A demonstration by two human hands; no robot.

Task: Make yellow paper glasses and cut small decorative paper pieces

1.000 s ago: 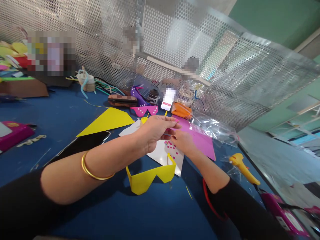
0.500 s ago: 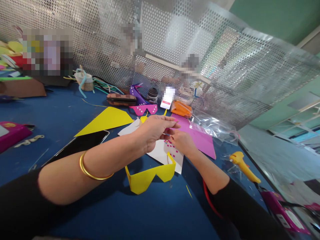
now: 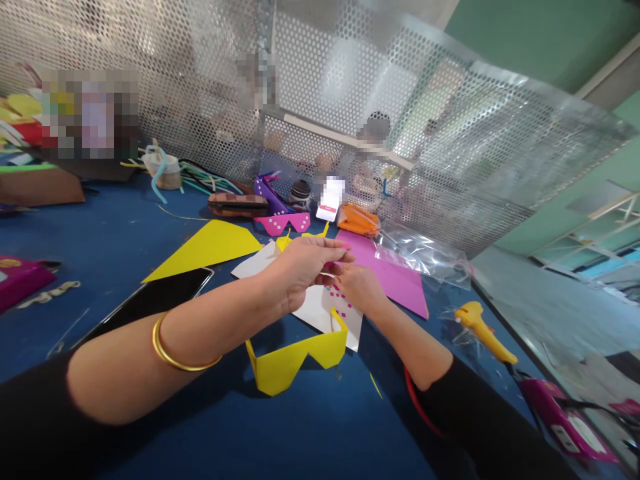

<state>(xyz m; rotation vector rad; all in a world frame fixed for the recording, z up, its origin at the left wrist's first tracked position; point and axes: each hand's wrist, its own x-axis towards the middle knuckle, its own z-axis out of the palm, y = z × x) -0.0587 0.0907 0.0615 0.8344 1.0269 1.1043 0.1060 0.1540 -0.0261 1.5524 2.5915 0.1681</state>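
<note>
My left hand (image 3: pixel 307 270), with a gold bangle on its wrist, hovers over a white sheet (image 3: pixel 313 308), its fingers drawn together. Bright pink shows at its fingertips; whether this is a nail or a small piece I cannot tell. Close against it, my right hand (image 3: pixel 361 288) has curled fingers, and whatever they hold is hidden. Several tiny pink squares (image 3: pixel 343 315) lie scattered on the sheet beneath. Nearer to me stand yellow foam glasses (image 3: pixel 280 365) with their arms folded back.
Yellow foam (image 3: pixel 210 247) and a dark tablet-like slab (image 3: pixel 150 303) lie left; a purple sheet (image 3: pixel 393 277) lies right. Pink glasses (image 3: pixel 285 223), a lit phone (image 3: pixel 330 203) and an orange pouch (image 3: pixel 357 220) sit behind. A yellow glue gun (image 3: pixel 485 332) rests at right.
The view has shifted slightly, so the scene sits a little lower and further left. Both hands stay together over the white sheet, with little change in their pose.
</note>
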